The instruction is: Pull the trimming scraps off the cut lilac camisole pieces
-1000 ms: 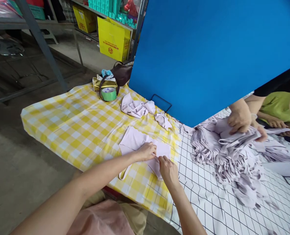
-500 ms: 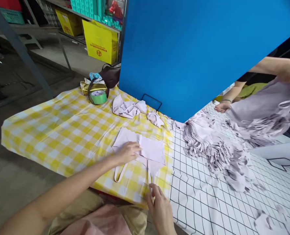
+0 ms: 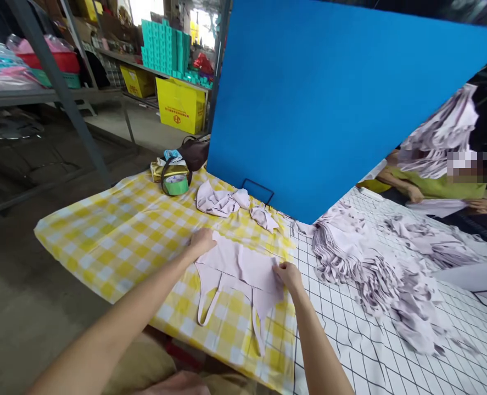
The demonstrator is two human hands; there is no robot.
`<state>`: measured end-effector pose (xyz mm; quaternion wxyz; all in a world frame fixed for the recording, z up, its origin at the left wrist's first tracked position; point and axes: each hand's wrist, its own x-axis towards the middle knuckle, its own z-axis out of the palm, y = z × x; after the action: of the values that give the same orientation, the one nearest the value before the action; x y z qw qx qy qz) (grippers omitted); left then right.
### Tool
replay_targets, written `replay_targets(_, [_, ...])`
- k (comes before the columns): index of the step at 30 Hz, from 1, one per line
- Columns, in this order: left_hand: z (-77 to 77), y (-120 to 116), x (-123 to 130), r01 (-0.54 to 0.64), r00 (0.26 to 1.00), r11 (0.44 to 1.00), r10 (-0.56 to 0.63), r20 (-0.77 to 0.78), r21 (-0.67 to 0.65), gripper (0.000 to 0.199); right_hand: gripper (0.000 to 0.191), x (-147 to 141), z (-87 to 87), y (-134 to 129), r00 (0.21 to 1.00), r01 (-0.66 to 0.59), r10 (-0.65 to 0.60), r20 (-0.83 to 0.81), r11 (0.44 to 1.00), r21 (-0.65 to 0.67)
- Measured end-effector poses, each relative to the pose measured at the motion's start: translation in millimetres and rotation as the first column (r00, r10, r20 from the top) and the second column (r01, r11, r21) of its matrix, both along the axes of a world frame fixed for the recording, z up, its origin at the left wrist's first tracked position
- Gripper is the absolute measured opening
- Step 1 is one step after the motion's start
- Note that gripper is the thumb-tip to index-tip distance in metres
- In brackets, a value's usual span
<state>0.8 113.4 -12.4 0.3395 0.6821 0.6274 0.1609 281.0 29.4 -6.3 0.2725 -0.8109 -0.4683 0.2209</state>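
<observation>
A pale lilac strappy top (image 3: pixel 247 266) lies spread on the yellow checked tablecloth (image 3: pixel 115 230), its two straps pointing toward me. My left hand (image 3: pixel 202 241) is closed on its far left corner, the fingers partly hidden behind the hand. At the right edge my right hand (image 3: pixel 289 275) pinches the fabric between thumb and fingers. Just beyond the top, a crumpled lilac piece (image 3: pixel 218 200) and a smaller lilac scrap (image 3: pixel 263 218) rest on the cloth.
A large blue board (image 3: pixel 309 109) rises behind the table. Stacked lilac pieces (image 3: pixel 350 258) cover part of the white grid cloth (image 3: pixel 329 340). A roll of green tape (image 3: pixel 176 185) sits at the far left. Across the table, another person's hands (image 3: pixel 480 206) hold lilac fabric.
My left hand has moved to the top's far left corner. My right hand has left the strap and gone up to the right edge. The other person has lowered their fabric.
</observation>
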Motion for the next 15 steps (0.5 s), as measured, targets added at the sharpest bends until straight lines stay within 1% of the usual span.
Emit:
replay_targets(1, [0.0,1.7,-1.6,-0.003,0.998,1.000,0.003,0.057,-0.015,0.020,0.030,0.6,2.2,0.2,0.998,-0.017,0.017,-0.052,1.000,-0.003])
replay_targets(3, [2.8,3.4,-7.1,0.014,0.981,0.999,-0.007,0.195,-0.034,0.016,0.030,4.1,12.5,-4.2,0.985,-0.051,0.052,-0.167,0.999,0.008])
replay_targets(6, [15.9,3.8,-17.9,0.075,0.909,0.997,-0.060,0.412,-0.021,0.023,0.027,12.4,39.9,-14.1,0.928,-0.117,0.124,-0.351,0.992,0.041])
replay_targets(9, [39.3,6.1,-25.4,0.140,0.813,0.990,-0.127,0.568,0.021,0.033,0.034,18.2,73.4,-18.4,0.851,-0.190,0.197,-0.486,0.980,0.065])
replay_targets(11, [58.3,10.6,-26.8,0.182,0.720,0.982,-0.168,0.673,0.050,0.039,0.038,20.1,95.1,-16.4,0.792,-0.225,0.226,-0.566,0.972,0.073])
replay_targets(13, [78.4,17.0,-26.1,0.203,0.637,0.976,-0.198,0.745,0.085,0.043,0.039,21.5,115.9,-11.8,0.741,-0.212,0.224,-0.633,0.973,0.095])
replay_targets(14, [88.7,20.6,-25.3,0.201,0.620,0.974,-0.212,0.756,0.108,0.043,0.039,22.3,126.2,-8.9,0.728,-0.189,0.219,-0.650,0.975,0.117])
replay_targets(15, [99.2,24.2,-24.6,0.189,0.621,0.973,-0.224,0.751,0.134,0.043,0.038,23.2,136.6,-6.1,0.727,-0.160,0.219,-0.651,0.976,0.150])
